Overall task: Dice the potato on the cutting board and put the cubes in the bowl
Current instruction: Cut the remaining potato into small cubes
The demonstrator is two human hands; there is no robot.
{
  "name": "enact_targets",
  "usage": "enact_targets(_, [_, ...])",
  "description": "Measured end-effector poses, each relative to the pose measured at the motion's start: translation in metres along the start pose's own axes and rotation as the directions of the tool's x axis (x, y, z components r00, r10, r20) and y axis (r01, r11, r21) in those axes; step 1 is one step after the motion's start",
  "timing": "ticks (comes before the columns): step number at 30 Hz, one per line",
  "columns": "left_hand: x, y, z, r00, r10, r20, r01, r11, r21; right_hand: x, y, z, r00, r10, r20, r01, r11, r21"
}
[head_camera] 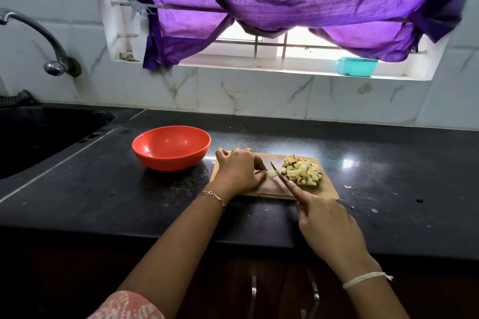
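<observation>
We see the black counter [108, 189] running the full width, its front edge low in the view and a white tiled wall behind. At far left a dark sink [39, 134] is sunk into it, under a curved tap [39, 36]. A purple curtain [298, 2] hangs over the window above, with a teal tub [357, 66] on the sill; we cannot tell what it holds.

The red bowl [171, 147] stands on the counter just left of the cutting board [329, 189], close to it but apart; we see no cubes in it. Bare counter lies open between bowl and sink, and a wide clear stretch runs right of the board, marked only by a few small scraps [348, 186].

The board lies near the middle, its near edge well back from the counter's front edge. On its right half sits a heap of potato cubes [302, 169], some with skin showing. At the board's left, our left hand [239, 171] rests palm down, its fingers [259, 167] curled together and pressing a small pale potato piece [271, 174] against the wood. Our right hand [326, 225] is wrapped tight on the handle of a knife [278, 175], forefinger stretched along the spine; the blade slants down just beside the piece, between it and the heap.
</observation>
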State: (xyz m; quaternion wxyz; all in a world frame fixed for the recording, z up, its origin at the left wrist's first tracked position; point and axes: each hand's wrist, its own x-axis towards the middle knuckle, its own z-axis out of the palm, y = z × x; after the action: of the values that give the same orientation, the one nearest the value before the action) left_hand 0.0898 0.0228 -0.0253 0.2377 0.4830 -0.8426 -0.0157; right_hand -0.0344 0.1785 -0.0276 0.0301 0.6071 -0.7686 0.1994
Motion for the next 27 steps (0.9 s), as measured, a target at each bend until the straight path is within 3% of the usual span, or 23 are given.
enact_targets(11, [0.001,-0.002,0.002,0.999,0.032,0.001,-0.032,0.999,-0.012,0.011,-0.023,0.006,0.996,-0.082,0.02,0.085,0.973,-0.215])
enact_targets(22, [-0.005,-0.001,0.003,0.996,0.012,-0.092,-0.005,0.997,0.081,0.006,-0.012,0.014,0.995,0.029,-0.097,-0.03,0.999,-0.012])
enact_targets(27, [-0.005,-0.002,0.003,0.993,-0.018,-0.118,0.029,0.995,0.093,-0.004,-0.01,0.011,0.995,-0.019,-0.095,0.019,1.0,0.006])
